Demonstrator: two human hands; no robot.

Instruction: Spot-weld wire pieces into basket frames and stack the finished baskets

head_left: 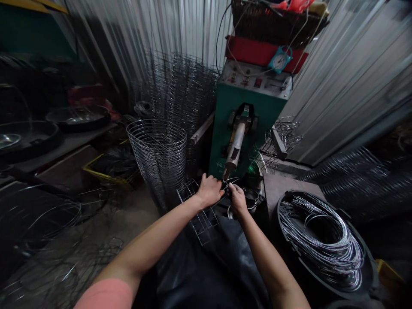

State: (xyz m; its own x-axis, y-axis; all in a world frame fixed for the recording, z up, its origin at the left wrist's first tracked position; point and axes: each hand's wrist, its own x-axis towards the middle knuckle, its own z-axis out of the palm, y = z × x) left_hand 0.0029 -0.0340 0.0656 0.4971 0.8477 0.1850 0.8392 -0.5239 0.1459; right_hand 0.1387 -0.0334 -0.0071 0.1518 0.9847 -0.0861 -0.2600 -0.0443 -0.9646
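Mostly a risk to the fingers: left hand closed on a wire frame, right hand pinching thin wire ends, both right beneath the welding machine's electrode. Any slip or sudden electrode drop could catch or burn fingertips, and springy wire could scratch a forearm. Frame held just below the electrode tip, against the green machine. Close by, stacked round wire cages crowd the left, a wire coil fills a black tub, and stray wires litter the floor, hampering any step back.
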